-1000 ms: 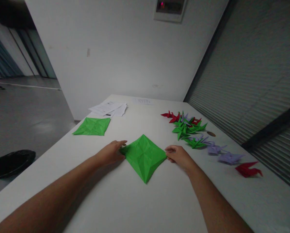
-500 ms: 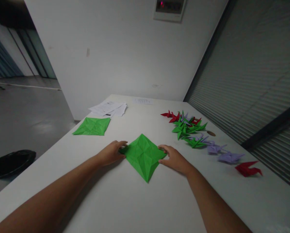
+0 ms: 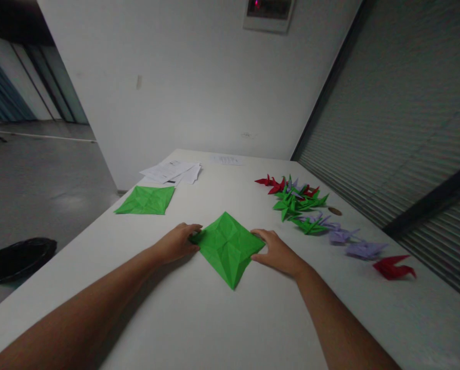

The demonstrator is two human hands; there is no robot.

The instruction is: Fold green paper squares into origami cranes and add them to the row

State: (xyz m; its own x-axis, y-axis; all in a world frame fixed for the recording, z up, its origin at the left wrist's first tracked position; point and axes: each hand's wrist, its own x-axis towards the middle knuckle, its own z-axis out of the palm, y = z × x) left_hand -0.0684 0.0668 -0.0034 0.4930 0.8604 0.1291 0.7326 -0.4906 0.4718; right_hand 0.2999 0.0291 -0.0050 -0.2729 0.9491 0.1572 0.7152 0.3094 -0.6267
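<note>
White table point(image 3: 214, 329), wall behind, blinds point(image 3: 387, 128) right. Green sheet point(image 3: 227, 246) mid-table, near edge free. Left hand point(image 3: 178, 242) part-curled at left corner, grip unclear; right point(image 3: 274, 252) half-open, touching right corner.

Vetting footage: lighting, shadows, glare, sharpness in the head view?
Head view: dim light; soft shadow beside the left forearm on the white table; pale glare on the grey floor; speckled noise on the grey slatted blinds; creases legible on the nearer green paper sheet; print on white paper sheets too soft to read.
</note>
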